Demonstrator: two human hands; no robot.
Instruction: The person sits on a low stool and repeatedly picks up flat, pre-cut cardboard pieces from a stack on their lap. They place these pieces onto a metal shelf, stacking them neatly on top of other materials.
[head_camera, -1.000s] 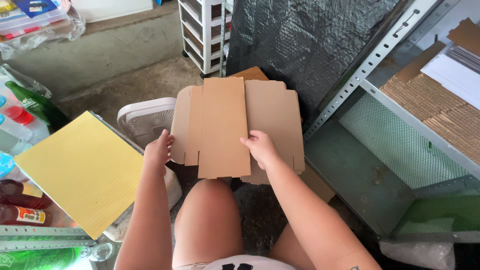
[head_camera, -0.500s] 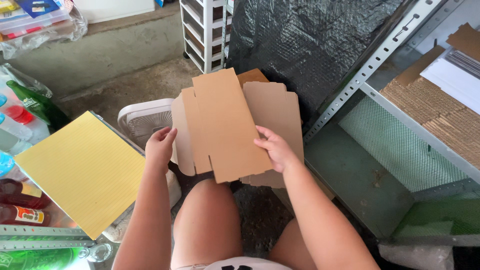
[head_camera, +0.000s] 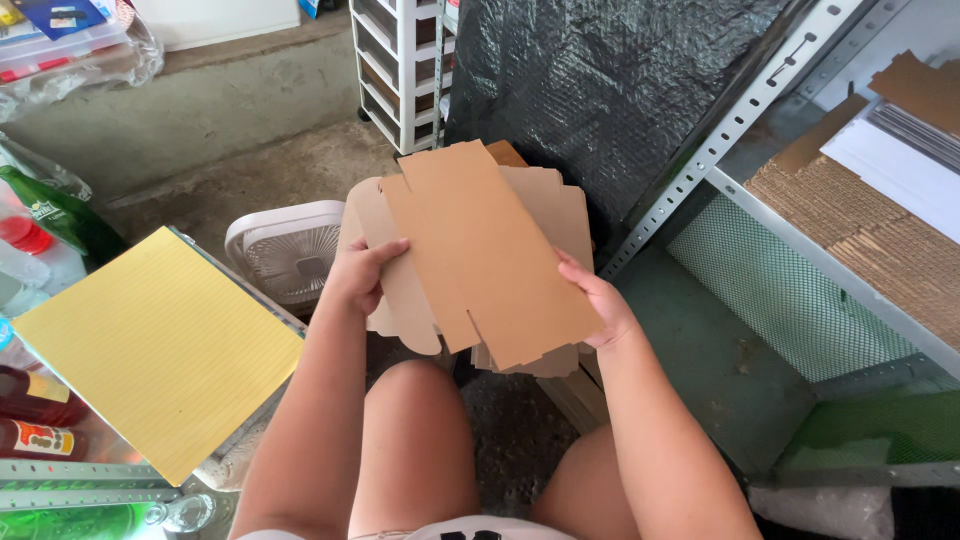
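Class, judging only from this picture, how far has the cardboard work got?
Done: one flat cardboard blank is lifted off the stack of blanks. In hand: left hand and right hand grip its edges, tilted. Left: it is unfolded, no walls raised.

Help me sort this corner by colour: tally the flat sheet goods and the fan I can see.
Brown: 2 (flat cardboard box blank held in both hands, corrugated cardboard stack on the shelf)
Yellow: 1 (lined yellow sheet)
White: 1 (box fan)
Total: 4
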